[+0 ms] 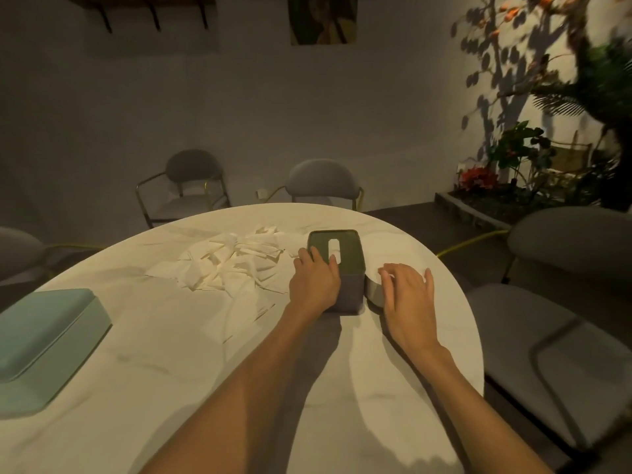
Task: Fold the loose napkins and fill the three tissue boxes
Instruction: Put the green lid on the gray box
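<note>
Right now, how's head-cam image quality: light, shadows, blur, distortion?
Head view: dim, warm light from the right; the forearms and dark green tissue box cast hard shadows on the white table. Wide-angle bending curves the table edge. Plants at right are smeared; the napkin pile is soft but readable. No strong glare.

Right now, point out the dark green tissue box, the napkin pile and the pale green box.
dark green tissue box [349, 249]: head view, on its lid right of the slot.
napkin pile [227, 265]: head view, middle of the heap.
pale green box [44, 330]: head view, on its top face.
</note>
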Tool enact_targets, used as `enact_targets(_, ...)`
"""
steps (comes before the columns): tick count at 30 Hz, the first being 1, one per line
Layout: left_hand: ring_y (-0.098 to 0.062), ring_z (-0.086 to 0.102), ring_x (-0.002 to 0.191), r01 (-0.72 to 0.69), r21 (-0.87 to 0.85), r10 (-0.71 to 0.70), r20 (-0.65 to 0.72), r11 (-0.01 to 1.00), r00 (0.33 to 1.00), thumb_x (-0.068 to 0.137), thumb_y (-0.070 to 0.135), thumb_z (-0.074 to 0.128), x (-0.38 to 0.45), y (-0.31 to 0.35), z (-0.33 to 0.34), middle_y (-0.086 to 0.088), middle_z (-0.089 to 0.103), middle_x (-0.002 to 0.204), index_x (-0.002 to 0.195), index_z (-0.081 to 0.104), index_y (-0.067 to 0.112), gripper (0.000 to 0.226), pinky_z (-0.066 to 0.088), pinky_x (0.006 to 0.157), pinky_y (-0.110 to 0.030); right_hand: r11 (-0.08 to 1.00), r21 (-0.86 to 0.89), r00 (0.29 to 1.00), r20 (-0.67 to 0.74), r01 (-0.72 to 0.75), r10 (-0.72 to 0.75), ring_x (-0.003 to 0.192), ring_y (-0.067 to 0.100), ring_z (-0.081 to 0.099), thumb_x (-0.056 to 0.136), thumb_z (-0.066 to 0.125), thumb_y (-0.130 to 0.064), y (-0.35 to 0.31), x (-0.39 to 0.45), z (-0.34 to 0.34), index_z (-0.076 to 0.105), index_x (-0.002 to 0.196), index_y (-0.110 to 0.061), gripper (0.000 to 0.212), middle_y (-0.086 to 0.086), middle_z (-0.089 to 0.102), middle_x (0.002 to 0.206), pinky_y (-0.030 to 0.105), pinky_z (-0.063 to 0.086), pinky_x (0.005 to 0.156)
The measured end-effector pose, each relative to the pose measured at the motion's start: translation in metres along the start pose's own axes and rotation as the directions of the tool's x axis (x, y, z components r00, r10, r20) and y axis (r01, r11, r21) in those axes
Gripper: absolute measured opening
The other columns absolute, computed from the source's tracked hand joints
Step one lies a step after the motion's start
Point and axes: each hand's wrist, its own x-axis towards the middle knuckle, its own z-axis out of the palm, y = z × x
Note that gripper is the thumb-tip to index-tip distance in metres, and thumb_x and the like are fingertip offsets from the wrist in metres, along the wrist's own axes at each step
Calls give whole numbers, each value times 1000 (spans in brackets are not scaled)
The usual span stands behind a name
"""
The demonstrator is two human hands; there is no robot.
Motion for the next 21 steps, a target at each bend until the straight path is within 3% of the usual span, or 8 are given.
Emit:
enact_targets(4,-38,27,149,-16,-58,19,59,998,998,111,48,19,-1,-15,-5,-17,22,165,163,19,16,61,33,118,-53,998,-51,997,78,-22,26,131,19,53,102,31,-53,-10,0,-4,60,128,-24,49,0,60,138,46,3,128)
enact_targets(7,-37,32,148,-44,-58,44,-3,997,999,110,52,23,-11,-40,-17,-14,30,163,162,25,24,59,34,117,-52,1000,-7,996,84,-1,2,141,21,44,102,43,-49,-34,-6,-4,52,139,-24,45,-1,51,150,41,6,127)
enact_targets(9,-34,35,148,-35,-12,34,-68,999,997,109,53,27,-22,-64,-32,-10,32,164,159,30,24,58,36,117,-49,997,71,995,93,40,-46,137,22,47,102,50,-47,-55,-17,0,48,137,-30,39,-4,51,148,45,25,125)
enact_targets(11,-33,43,141,-51,102,61,-94,994,994,108,52,33,-28,-97,-51,-12,40,158,152,42,19,55,41,112,-45,989,138,991,118,44,-60,124,20,56,99,54,-50,-78,-26,6,48,132,-34,37,-6,55,139,44,49,109)
enact_targets(12,-33,47,135,-66,157,80,-81,985,994,108,50,36,-31,-116,-62,-14,46,151,147,48,16,53,43,109,-45,988,143,987,145,50,-71,116,19,58,99,54,-51,-88,-29,9,49,132,-33,38,-5,57,133,41,55,101)
enact_targets(14,-34,49,128,-61,228,80,-74,972,994,107,48,43,-36,-154,-88,-16,51,143,137,56,10,50,44,104,-45,983,136,966,210,122,-149,113,18,59,101,51,-49,-108,-33,17,51,133,-25,40,-1,61,129,40,54,99)
enact_targets(17,-33,48,126,17,314,22,-120,949,993,104,47,51,-55,-221,-136,-15,54,137,132,60,10,47,45,102,-45,958,160,923,272,237,-273,126,20,54,103,50,-46,-146,-47,30,54,135,-18,43,2,58,138,34,45,106)
enact_targets(21,-32,47,123,150,456,-40,-241,877,970,96,57,59,-85,-302,-186,-12,53,134,134,56,14,58,44,105,-47,937,195,883,324,289,-339,120,19,59,102,53,-46,-193,-68,44,57,132,-17,42,2,62,135,27,44,100)
